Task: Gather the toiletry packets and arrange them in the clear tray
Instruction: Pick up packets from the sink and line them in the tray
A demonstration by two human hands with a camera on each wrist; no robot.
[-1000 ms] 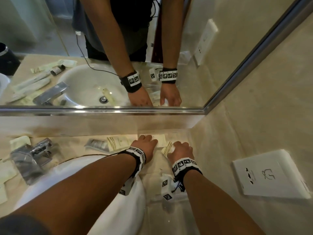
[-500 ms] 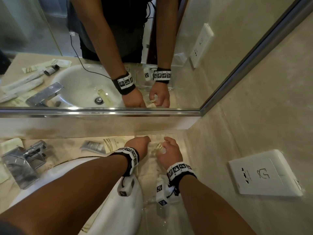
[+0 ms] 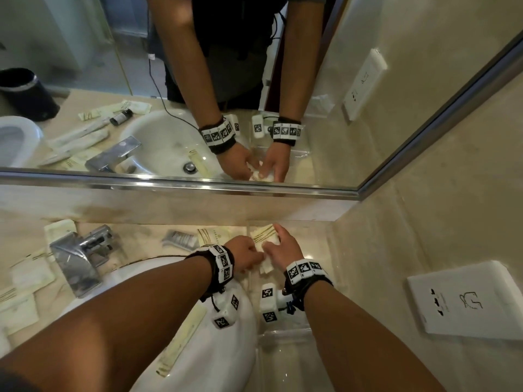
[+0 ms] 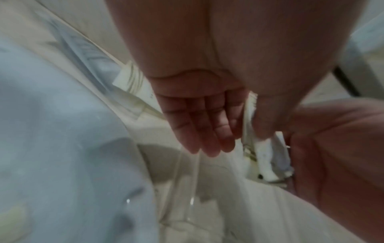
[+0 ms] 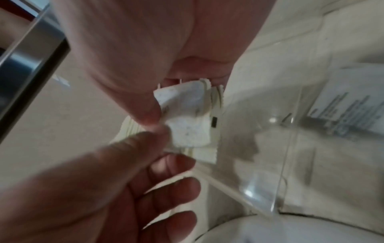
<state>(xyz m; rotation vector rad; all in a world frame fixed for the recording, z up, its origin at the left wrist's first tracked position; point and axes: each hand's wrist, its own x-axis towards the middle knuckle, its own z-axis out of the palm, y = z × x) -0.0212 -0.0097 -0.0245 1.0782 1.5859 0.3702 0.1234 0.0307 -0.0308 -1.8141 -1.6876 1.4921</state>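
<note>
A small stack of cream and white toiletry packets hangs over the far end of the clear tray, to the right of the sink. My right hand pinches the stack between thumb and fingers. My left hand meets it from the left, thumb and forefinger pinching the edge of the same stack. In the left wrist view the other fingers lie straight. The clear tray wall shows just beside the packets.
A cream packet and a grey sachet lie behind the sink. A long packet lies in the basin. Several packets lie around the faucet. A white socket plate is on the right wall.
Both hands were pressed flat on packets at the back of the counter. The right hand lifted them, and now both hands hold the stack together, a little nearer over the tray.
</note>
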